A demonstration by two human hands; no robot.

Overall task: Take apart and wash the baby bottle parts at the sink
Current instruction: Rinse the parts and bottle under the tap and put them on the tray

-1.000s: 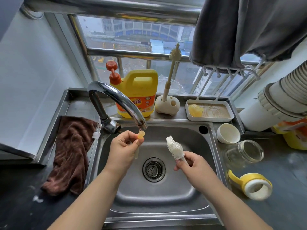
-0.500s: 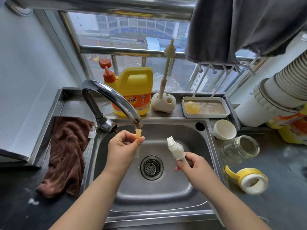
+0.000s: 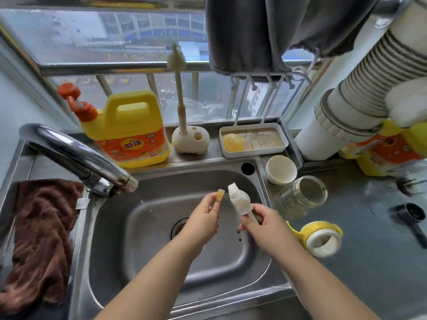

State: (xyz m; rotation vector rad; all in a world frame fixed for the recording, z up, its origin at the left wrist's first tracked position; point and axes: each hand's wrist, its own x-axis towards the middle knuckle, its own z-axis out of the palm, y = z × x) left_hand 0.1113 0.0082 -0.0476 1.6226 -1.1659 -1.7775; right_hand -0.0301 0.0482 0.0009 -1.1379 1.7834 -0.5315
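Observation:
My left hand [image 3: 202, 221] pinches a small yellowish straw piece [image 3: 219, 195] above the steel sink [image 3: 161, 262]. My right hand [image 3: 265, 224] grips the handle of a white silicone brush [image 3: 239, 199], its head upright and almost touching the straw piece. The glass bottle [image 3: 303, 195] lies on its side on the counter to the right. Beside it stand a white cap [image 3: 280, 169] and the yellow handled collar [image 3: 320, 237]. A yellow nipple [image 3: 233, 142] lies in the white tray [image 3: 254, 151] behind the sink.
The faucet [image 3: 76, 155] arches over the sink's left side, with no water visible. A yellow detergent jug [image 3: 129, 130] and a long brush in its stand [image 3: 189, 139] sit on the back ledge. A brown towel [image 3: 41, 239] lies at left. A black scoop [image 3: 411, 215] lies at right.
My left hand moved the straw piece right, away from the faucet spout, until it stands next to the brush head. The view shifted to the left.

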